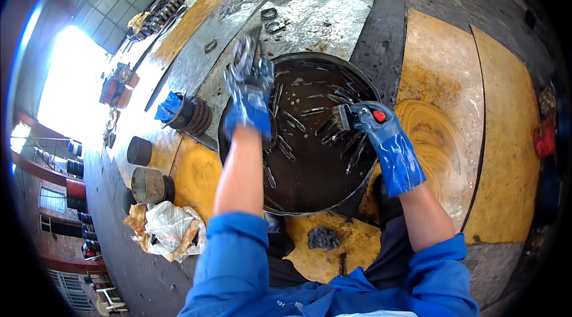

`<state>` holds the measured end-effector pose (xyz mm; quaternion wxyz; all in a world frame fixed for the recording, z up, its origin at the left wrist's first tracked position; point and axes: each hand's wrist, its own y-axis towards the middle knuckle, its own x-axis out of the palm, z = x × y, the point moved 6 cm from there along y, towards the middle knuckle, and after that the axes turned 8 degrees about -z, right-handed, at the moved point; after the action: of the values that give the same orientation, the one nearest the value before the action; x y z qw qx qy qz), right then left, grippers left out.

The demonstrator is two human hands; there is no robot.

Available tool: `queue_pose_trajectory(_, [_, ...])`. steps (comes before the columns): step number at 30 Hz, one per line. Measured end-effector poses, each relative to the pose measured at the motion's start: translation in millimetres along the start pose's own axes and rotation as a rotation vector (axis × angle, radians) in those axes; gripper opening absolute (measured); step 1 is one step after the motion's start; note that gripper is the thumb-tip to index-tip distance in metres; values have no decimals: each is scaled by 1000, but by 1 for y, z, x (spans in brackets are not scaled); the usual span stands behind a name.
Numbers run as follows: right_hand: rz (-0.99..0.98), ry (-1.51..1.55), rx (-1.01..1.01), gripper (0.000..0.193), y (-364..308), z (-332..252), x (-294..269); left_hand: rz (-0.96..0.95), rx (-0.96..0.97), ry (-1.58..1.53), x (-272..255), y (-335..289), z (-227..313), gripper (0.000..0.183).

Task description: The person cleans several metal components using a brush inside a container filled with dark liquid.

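Note:
A wide round dark pan (298, 189) in front of me holds dark liquid with several narrow black shiny strips (290, 120) in it. My right hand (374, 123), in a blue rubber glove, is closed round the handle of a brush, whose red end shows between the fingers. The brush (342, 118) has its bristles toward the strips at the pan's right side. My left hand (247, 87), in a wet blue and dark glove, is over the pan's left rim. Motion smears its fingers, so whether it holds anything is unclear.
Left of the pan stand a dark bucket (193, 115) with blue plastic and metal cans (148, 185). A crumpled white bag (170, 227) lies nearer. Black rings (273, 26) lie beyond the pan. A dark grey clump (323, 238) sits on the yellow board between my legs.

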<state>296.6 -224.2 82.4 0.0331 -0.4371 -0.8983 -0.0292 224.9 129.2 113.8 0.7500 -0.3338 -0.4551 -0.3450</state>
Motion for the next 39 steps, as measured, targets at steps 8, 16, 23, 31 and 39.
queue_pose_trajectory(8, [76,-100,-43,16,8,1,-30,-245,-37,913,-12,-60,-63,67])
queue_pose_trajectory(16, [89,-30,-59,14,8,-2,-23,-5,-365,1007,-129,-174,-116,48])
queue_pose_trajectory(23, [62,-13,-55,14,3,-8,-11,53,-289,853,-108,-194,-113,38])
queue_pose_trajectory(31, [-24,-18,-35,15,8,14,1,31,-258,926,-87,-204,-104,40])
queue_pose_trajectory(39, [-157,-191,42,16,-1,22,33,54,-230,857,-126,-190,-94,47])
